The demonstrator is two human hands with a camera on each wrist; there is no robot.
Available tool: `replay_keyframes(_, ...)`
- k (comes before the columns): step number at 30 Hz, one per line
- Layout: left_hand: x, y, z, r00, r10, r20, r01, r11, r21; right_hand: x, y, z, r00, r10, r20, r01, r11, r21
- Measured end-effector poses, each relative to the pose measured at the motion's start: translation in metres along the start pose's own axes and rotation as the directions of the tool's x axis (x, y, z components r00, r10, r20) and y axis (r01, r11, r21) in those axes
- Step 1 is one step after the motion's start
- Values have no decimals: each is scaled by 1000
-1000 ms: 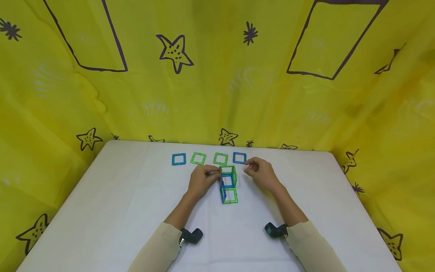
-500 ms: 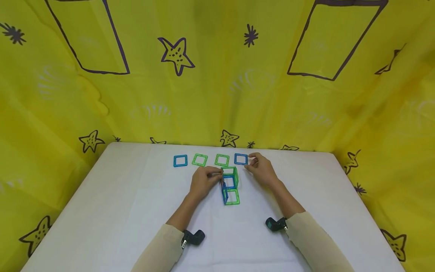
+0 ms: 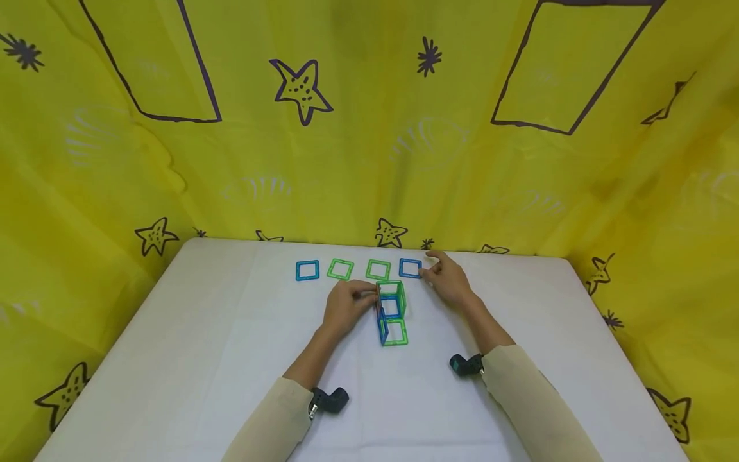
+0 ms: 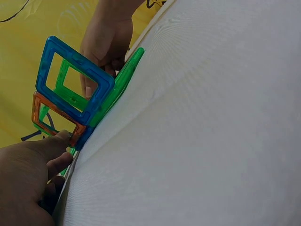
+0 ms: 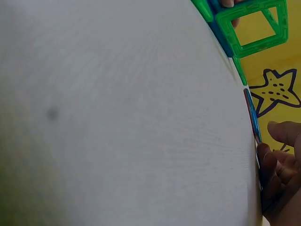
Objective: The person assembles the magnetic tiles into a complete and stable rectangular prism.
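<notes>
Several square magnetic tiles form a small structure in the middle of the white table: a blue tile (image 4: pixel 75 77) and an orange tile (image 4: pixel 59 117) stand upright on its left, green tiles (image 3: pixel 396 333) lie flat in front and stand at the back and right. My left hand (image 3: pixel 346 308) grips the orange tile, with thumb and fingertips at its edge. To the right and farther back, my right hand (image 3: pixel 447 281) has index finger raised and thumb at the right edge of a loose blue tile (image 3: pixel 410 260). Whether the thumb presses that tile is unclear.
In a row behind the structure lie another blue tile (image 3: pixel 308 280) and two green tiles (image 3: pixel 340 260), flat on the white table (image 3: pixel 173 359). A yellow curtain (image 3: pixel 358 167) with starfish drawings hangs along the table's back and sides.
My right hand has moved slightly away from me to the blue tile's right edge, and its index finger has lifted. My left hand and the structure stay about where they were.
</notes>
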State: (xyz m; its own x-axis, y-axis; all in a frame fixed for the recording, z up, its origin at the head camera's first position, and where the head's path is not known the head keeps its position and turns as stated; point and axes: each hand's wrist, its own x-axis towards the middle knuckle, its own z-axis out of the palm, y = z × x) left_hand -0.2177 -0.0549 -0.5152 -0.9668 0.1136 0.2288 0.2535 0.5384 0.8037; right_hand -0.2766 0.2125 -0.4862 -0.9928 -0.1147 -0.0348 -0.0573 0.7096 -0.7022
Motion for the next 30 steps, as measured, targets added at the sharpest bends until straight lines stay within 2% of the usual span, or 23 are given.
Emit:
replay_keyframes(6,1,-1,1,1000,3,-2,-3,1000,2,4,2,-2,1000,-17,23,17,1000,-13)
replay_keyframes(12,1,-1,0,1000,5,8,-5,1000,0,4,-1,-2,998,7,62,-4,999,-48)
replay_keyframes(16,1,-2,0,1000,7,6,-7,1000,1,4,-3,-1,998,9,57,-7,999,-47)
replay_keyframes(23,0,-4,0,1000,22,9,-22,1000,-5,-2,-2,6,1000,26,-13,-25,997,66)
replay_keyframes(30,2,-5,-2,998,55,6,-55,998,-6,-9,-6,9,989,105,-106,-76,966,247)
